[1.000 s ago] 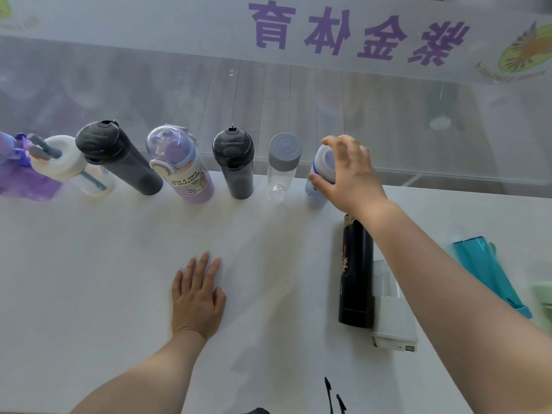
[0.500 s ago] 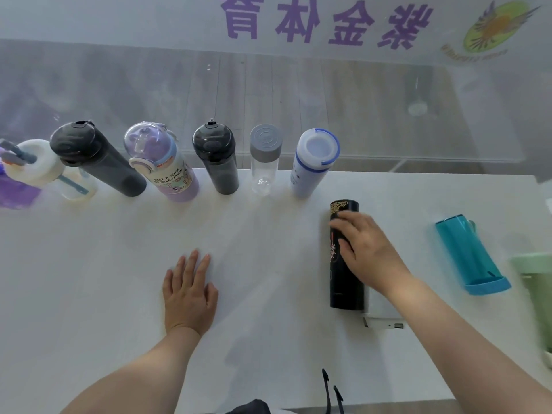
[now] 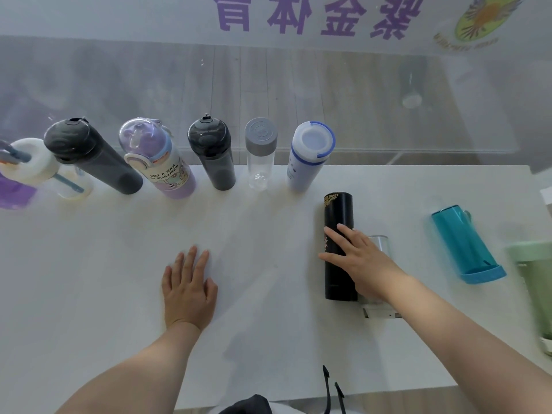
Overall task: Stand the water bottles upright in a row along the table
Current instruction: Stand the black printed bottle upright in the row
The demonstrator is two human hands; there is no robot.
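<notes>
Along the far edge of the smooth white desk [image 3: 89, 279], a row of upright bottles. At far left, cut by the frame, a translucent purple bottle [image 3: 13, 191]. Next, a cream bottle [image 3: 35, 162] with a fat round cap and a blue-grey strap. Then a tall smoky-grey bottle [image 3: 92, 158], matte, with a flip lid. Beside it a lilac bottle [image 3: 162, 162], clear domed lid over a printed cartoon label. Right of that a shorter dark bottle [image 3: 213, 153] with a rounded glossy cap. Then a slim clear bottle [image 3: 260, 156], see-through plastic under a flat grey cap ringed with circles. Last in the row, a white bottle [image 3: 309, 155], cylindrical, blue trim round the lid.

Lower centre: left hand [image 3: 188, 286] flat on the desk, palm down, fingers [image 3: 191, 261] straight and slightly spread, holding nothing.

Right of centre: a black flask [image 3: 339, 216] lying on its side, smooth cylinder with gold ornament near its far end. Right hand [image 3: 358, 259] laid over its middle, fingers [image 3: 336, 236] loosely extended across the barrel, thumb against the flask's left side. Just beside the flask, under the wrist, a clear glass bottle [image 3: 379, 245] lying down, with a white base showing.

Further right, a teal bottle [image 3: 463, 242] on its side, translucent, with a textured blue cap. At the right edge, a pale green bottle [image 3: 534, 282], blurred.
</notes>
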